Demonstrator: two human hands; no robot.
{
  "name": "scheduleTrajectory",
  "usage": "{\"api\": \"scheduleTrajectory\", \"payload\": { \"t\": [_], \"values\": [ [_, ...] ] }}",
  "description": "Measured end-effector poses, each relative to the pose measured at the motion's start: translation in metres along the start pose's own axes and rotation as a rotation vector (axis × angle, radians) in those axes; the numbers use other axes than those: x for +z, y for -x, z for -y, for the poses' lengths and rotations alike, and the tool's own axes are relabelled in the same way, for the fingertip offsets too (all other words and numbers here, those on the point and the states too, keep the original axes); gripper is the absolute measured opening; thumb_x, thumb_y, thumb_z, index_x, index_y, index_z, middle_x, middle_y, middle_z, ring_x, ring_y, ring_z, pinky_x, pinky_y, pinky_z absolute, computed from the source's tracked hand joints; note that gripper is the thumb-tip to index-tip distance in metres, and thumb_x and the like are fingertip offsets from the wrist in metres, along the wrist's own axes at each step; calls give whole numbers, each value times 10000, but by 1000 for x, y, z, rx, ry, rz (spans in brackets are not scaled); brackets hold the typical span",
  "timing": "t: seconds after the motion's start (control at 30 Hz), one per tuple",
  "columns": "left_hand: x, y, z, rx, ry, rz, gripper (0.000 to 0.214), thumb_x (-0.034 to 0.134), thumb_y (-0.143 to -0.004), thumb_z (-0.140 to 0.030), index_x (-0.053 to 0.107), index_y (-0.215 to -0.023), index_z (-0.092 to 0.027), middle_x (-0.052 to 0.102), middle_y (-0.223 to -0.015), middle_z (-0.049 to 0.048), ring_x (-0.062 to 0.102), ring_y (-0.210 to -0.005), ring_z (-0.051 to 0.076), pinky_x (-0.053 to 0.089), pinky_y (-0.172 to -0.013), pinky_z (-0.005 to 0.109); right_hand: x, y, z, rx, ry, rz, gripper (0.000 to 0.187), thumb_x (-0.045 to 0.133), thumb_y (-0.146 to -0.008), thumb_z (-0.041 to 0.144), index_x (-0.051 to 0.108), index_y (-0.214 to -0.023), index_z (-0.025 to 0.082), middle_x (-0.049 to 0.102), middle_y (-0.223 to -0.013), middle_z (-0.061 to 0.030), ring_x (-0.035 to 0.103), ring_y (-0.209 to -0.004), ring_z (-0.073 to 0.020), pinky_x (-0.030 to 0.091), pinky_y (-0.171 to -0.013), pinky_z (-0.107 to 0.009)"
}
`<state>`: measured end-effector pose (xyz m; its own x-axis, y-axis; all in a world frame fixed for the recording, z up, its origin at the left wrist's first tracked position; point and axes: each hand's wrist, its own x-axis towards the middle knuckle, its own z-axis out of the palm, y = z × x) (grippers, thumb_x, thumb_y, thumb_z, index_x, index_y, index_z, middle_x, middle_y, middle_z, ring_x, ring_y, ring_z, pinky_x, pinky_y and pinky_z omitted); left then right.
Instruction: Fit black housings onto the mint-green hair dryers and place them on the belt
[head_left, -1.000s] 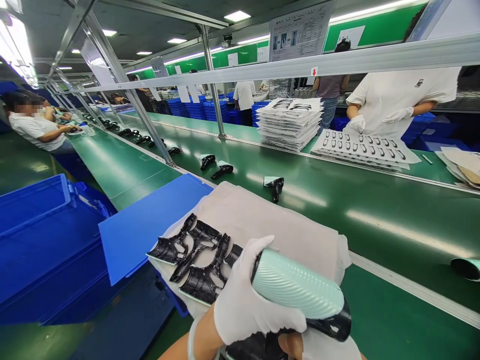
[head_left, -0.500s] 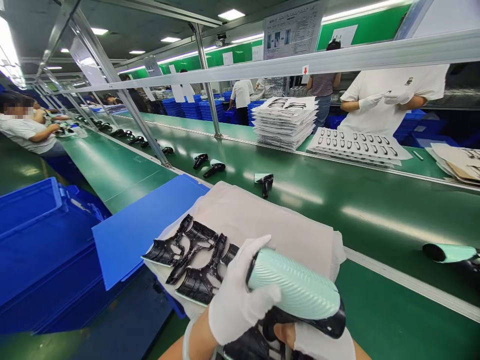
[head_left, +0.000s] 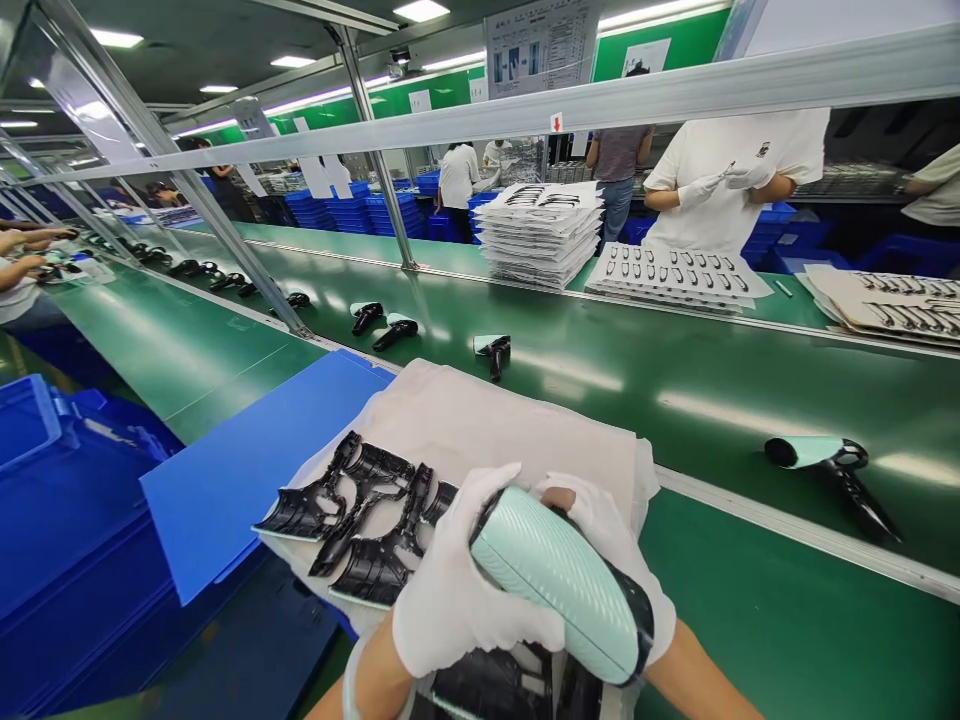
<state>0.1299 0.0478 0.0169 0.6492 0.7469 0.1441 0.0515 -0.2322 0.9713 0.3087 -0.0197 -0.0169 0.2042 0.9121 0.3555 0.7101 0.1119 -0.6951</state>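
Factory line | white-gloved left hand (head_left: 465,575) and right hand (head_left: 607,560) | fingers clenched around mint-green ribbed hair dryer (head_left: 559,585) | black plastic housings (head_left: 360,530) on pale sheet (head_left: 480,420) just beyond

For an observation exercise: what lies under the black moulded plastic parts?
A beige sheet lies under the black moulded plastic parts, partly over a blue plastic board; what is directly beneath the sheet is hidden.

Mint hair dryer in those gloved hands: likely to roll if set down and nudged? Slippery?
The mint hair dryer would probably rock, not roll far: its round barrel could turn, but the similar dryer on the belt rests on its black handle. The fine ribbing probably gives some grip.
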Motion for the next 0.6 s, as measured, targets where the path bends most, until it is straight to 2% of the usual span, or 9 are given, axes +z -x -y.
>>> {"api": "scheduleTrajectory", "payload": {
  "t": [0.1,0.23,0.37,0.5,0.6],
  "values": [
    [-1,-1,-1,-6,-44,14,1075,954,-396,-522,538,-1355,-272,525,-1314,107,536,-1202,397,489,-997,505,-6,-6,-3,-81,190,-120,309,343,-884,189,630,-798,261,662,-810,-36,633,-847,-215,517,-762,-370],
    [0,-2,-3,0,-62,34,1097,965,-374,-496,534,-1355,-260,533,-1320,116,535,-1212,402,489,-1005,513,-8,-7,-10,-120,326,-299,305,355,-932,236,657,-940,278,700,-1013,-41,626,-1046,-229,504,-928,-420],
    [2,-2,-5,-26,-64,48,1097,978,-371,-433,525,-1355,-262,530,-1311,106,547,-1184,385,470,-1030,521,-13,-8,-11,-137,450,-436,198,461,-942,293,649,-975,238,700,-1001,-68,601,-1033,-273,487,-944,-473],
    [2,-2,-7,-58,-54,50,1096,983,-366,-411,525,-1351,-266,523,-1313,89,540,-1179,367,449,-1059,517,-25,-11,-1,-295,598,-524,149,537,-913,211,626,-1025,173,683,-994,-134,582,-956,-295,482,-907,-544],
    [2,-2,-9,-79,-45,58,1073,983,-392,-370,521,-1356,-275,515,-1324,81,530,-1197,360,456,-1057,493,-36,-12,13,-394,713,-556,135,635,-843,151,614,-969,191,670,-968,-146,587,-912,-292,494,-835,-545]
  ]
}}
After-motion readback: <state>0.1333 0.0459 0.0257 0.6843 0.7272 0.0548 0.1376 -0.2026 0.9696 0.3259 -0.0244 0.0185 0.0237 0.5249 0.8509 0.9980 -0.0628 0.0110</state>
